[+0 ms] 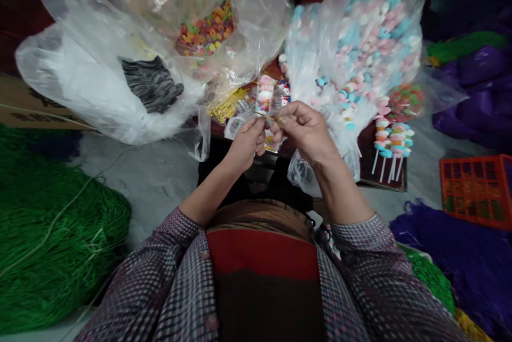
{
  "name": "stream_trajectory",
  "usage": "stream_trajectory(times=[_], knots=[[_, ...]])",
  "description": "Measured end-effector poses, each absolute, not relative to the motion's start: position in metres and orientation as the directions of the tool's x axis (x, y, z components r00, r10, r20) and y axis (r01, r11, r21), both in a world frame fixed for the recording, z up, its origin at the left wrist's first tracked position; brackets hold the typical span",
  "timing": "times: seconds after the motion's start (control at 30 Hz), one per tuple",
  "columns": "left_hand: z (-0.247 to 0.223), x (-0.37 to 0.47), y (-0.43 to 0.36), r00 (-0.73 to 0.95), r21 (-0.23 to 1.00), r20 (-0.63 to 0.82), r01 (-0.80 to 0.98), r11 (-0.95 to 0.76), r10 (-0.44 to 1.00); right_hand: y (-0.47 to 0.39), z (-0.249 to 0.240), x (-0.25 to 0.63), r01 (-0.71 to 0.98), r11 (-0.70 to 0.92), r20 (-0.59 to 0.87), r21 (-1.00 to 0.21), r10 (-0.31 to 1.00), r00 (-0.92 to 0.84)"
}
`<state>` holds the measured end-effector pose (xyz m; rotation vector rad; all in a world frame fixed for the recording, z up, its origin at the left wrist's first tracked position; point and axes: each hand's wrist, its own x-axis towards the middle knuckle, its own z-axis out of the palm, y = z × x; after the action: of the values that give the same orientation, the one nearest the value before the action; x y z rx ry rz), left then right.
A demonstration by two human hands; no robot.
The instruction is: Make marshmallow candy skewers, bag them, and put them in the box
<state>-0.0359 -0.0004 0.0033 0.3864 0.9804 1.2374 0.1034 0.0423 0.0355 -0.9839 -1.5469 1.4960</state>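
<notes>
A marshmallow stick in a small printed clear bag points away from me over the table. My left hand is closed around its lower end, where a bit of white stick shows below the fingers. My right hand pinches a thin gold twist tie at the neck of the bag. The fingertips of both hands nearly meet there. Just beyond my left hand lie a heap of gold twist ties and some printed wrappers.
Bare marshmallow skewers lie at the table's right edge, beside a bag of red and green gummies. Behind are a big bag of marshmallows, ring gummies and dark strips. An orange crate and green netting flank me.
</notes>
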Motion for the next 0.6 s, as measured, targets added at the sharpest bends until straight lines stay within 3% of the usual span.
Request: stream_trajectory(times=[0.43,0.6], knots=[[0.011,-0.026,-0.006,0.150,0.737,-0.371,-0.552,0.389,0.916,0.036,0.022,0.112,0.177,0.020,-0.042,-0.984,0.940,-0.338],[0.014,-0.021,-0.006,0.084,0.724,-0.425,-0.567,0.394,0.901,0.032,0.020,0.112,0.223,0.034,-0.037,-0.974,0.950,-0.309]])
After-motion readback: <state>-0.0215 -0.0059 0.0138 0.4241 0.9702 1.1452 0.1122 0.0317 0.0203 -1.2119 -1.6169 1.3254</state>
